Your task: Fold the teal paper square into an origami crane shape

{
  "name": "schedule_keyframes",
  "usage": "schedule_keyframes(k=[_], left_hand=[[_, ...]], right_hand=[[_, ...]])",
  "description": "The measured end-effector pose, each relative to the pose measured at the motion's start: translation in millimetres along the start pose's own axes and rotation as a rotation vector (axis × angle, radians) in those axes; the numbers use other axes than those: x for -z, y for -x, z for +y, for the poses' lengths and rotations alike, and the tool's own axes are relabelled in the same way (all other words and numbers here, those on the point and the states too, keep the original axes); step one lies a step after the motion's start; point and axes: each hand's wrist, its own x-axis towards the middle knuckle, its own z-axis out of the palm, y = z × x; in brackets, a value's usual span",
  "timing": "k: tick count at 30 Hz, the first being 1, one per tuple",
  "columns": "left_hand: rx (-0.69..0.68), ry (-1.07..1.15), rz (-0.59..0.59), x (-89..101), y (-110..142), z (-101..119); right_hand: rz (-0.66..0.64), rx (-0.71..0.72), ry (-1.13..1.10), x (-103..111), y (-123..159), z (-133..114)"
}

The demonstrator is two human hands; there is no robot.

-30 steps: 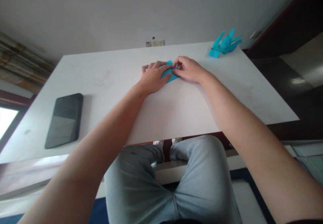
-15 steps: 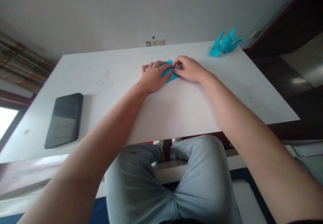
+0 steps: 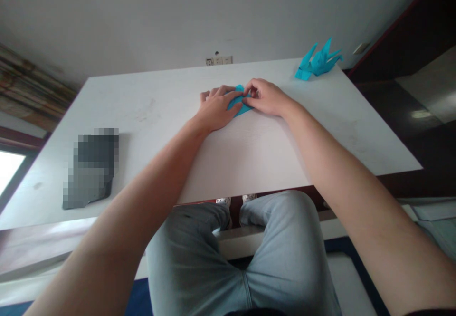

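A piece of blue origami paper (image 3: 243,110) lies on the white table, partly covered by both hands. My left hand (image 3: 216,110) rests flat over its left side with the fingers spread, pressing it against the tabletop. At the right edge of the paper, my right hand (image 3: 268,98) has its thumb and index finger drawn together in a pinch on the sheet. How the paper is folded under the fingers is hidden.
Folded blue paper cranes (image 3: 320,63) stand at the table's back right corner. A dark flat device (image 3: 93,157), partly pixelated, lies on the left of the white table (image 3: 228,164). Behind the table is a wall with power sockets (image 3: 218,61).
Both hands and the paper stay in practically the same place. The dark device on the left now appears pixelated.
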Motion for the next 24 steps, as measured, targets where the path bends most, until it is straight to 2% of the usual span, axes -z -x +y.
schedule_keyframes(k=[24], left_hand=[[-0.007,0.018,0.012,-0.5,-0.2,0.7]], right_hand=[[0.007,-0.004,0.023,-2.6,-0.1,0.5]])
